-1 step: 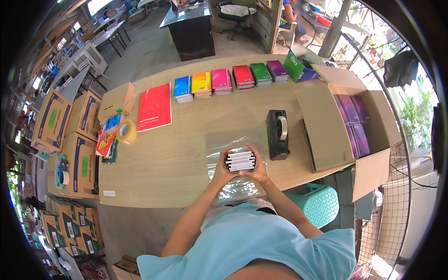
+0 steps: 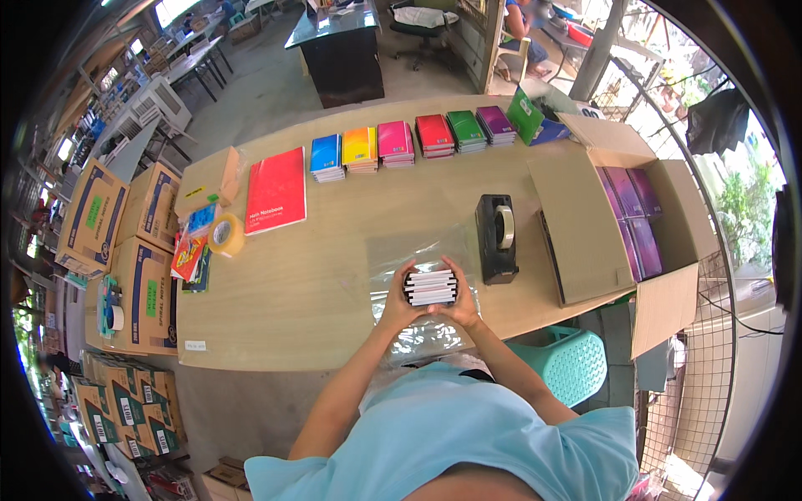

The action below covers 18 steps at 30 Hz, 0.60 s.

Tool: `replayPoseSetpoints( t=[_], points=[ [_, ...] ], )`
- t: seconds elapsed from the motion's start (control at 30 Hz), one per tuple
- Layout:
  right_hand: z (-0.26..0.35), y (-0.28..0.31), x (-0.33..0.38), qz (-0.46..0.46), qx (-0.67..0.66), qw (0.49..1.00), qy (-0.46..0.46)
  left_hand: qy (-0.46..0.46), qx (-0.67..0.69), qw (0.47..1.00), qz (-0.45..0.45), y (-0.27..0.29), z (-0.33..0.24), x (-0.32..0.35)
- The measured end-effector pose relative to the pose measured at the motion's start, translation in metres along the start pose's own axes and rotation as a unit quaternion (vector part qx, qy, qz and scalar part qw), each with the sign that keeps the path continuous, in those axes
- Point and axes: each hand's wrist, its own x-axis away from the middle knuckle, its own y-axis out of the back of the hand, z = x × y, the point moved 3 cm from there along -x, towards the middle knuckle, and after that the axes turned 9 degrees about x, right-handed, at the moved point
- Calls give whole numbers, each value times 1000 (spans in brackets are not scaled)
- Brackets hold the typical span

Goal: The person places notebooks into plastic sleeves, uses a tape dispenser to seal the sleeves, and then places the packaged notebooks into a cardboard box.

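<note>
Pressing inward from both sides, my left hand (image 2: 399, 306) and right hand (image 2: 461, 307) clasp a compact stack of thin, white-paged booklets (image 2: 430, 289) at the lower centre of the frame. My fingers curve round its far corners and my thumbs come close together at the near edge, likely so the uneven layers stay squared and don't slide apart; the cover colour I can't make out. Around and below the booklets lies a glossy, clear plastic sheet or bag (image 2: 424, 341); which of the two, I cannot tell. It lies on the pale wooden tabletop (image 2: 301, 292), right in front of me. Right of centre stands a black plastic tape dispenser (image 2: 493, 269) holding a pale roll, near enough for my right hand to reach. At the right, an open brown cardboard box (image 2: 578, 238) keeps purple notebooks (image 2: 642, 246) packed in rows, its flaps folded outward, which leaves them accessible. Farther off, at left of centre, lies a large red notebook (image 2: 276, 192), flat. Beyond, across the upper centre, six small notebook piles (image 2: 395, 144) sit sorted by cover colour, probably to keep each kind distinct.
</note>
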Motion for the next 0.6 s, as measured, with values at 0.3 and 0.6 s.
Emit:
replayPoseSetpoints(
  t=[0.3, 0.6],
  points=[
    [-13, -10, 0, -16, -21, 999, -19, 70, -20, 997, -30, 0, 10, 8],
    [-35, -6, 21, -46, 48, 998, 5, 71, -90, 993, -13, -1, 4, 14]
  ],
)
